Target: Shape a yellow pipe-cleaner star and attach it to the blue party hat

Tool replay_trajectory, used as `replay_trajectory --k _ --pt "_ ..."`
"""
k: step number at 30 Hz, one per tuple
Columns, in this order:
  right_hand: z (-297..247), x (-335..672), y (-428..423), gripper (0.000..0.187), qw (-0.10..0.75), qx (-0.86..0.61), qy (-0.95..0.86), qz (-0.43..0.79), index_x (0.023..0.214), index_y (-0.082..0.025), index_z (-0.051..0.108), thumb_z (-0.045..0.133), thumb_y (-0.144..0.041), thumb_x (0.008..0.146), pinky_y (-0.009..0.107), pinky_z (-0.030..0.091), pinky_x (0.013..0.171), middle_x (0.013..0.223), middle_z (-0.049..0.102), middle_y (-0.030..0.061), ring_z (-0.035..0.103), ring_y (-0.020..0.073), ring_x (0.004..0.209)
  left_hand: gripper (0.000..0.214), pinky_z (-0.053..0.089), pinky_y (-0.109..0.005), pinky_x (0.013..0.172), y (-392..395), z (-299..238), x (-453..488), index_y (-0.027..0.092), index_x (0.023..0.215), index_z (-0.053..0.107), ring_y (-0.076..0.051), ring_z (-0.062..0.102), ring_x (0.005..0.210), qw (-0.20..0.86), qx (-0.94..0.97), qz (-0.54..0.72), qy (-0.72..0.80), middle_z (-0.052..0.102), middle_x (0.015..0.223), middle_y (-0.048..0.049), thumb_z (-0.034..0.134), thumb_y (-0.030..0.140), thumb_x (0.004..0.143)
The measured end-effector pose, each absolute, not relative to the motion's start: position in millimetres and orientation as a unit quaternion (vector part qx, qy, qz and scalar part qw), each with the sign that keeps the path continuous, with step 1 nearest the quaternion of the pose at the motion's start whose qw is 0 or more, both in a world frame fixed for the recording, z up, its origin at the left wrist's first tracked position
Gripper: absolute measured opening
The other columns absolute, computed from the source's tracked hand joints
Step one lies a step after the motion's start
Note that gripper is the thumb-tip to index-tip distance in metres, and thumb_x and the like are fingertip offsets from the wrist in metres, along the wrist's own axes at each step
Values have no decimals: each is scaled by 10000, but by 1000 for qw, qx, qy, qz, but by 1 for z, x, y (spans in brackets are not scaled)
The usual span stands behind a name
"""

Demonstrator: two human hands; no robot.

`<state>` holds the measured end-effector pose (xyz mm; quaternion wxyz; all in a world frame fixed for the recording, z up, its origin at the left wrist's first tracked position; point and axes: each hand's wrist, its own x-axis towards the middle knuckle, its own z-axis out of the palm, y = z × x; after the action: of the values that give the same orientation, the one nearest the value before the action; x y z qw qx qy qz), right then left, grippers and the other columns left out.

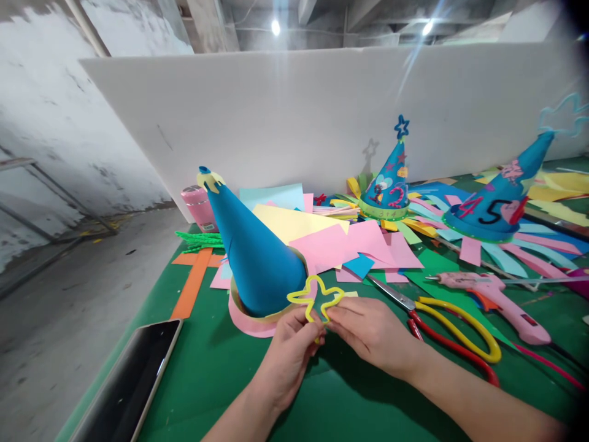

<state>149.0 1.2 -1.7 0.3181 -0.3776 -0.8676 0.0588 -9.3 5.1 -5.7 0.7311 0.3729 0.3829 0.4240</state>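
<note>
A yellow star bent from pipe cleaner is pinched between both hands above the green table. My left hand has its thumb and fingers closed on the star's lower end. From the other side, my right hand grips a lower point of the star, its fingertips partly hidden. Just behind the star stands a blue paper cone hat with a pale yellow fringed piece near its tip. Around the cone's base runs a pink paper band, close to my left hand.
Scissors and a pink glue gun lie at right, a phone at left. Decorated cone hats, coloured paper, green pipe cleaners and a pink jar are behind. A white board stands at the back.
</note>
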Motion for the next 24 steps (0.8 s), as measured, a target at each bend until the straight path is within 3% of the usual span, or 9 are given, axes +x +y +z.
replay_trajectory --k 8,12,15,24 --pt "-8 149 -2 105 384 -408 -827 51 903 -163 571 503 -197 831 289 478 667 818 654 63 598 169 754 116 308 -203 522 5 -4 -8 146 565 538 -80 392 535 737 347 433 386 486 556 28 588 127 668" --pt "-7 149 -2 252 395 -366 -838 85 1082 -171 536 500 -146 834 272 491 766 981 661 67 602 156 877 112 316 -209 532 5 -3 -9 149 569 542 -85 386 542 729 368 427 389 481 558 28 599 148 666" --pt "-5 148 -1 276 409 -338 -839 117 1098 -173 551 492 -116 835 245 495 792 1025 661 68 608 140 904 117 319 -218 539 5 -2 -11 152 576 542 -92 374 548 717 392 422 392 463 550 30 610 178 667" --pt "-6 144 -5 190 464 -367 -788 170 956 -187 628 540 -123 800 209 515 702 859 707 34 650 126 756 116 316 -232 561 5 -1 -12 157 590 535 -108 385 586 703 424 409 399 465 577 20 610 202 666"
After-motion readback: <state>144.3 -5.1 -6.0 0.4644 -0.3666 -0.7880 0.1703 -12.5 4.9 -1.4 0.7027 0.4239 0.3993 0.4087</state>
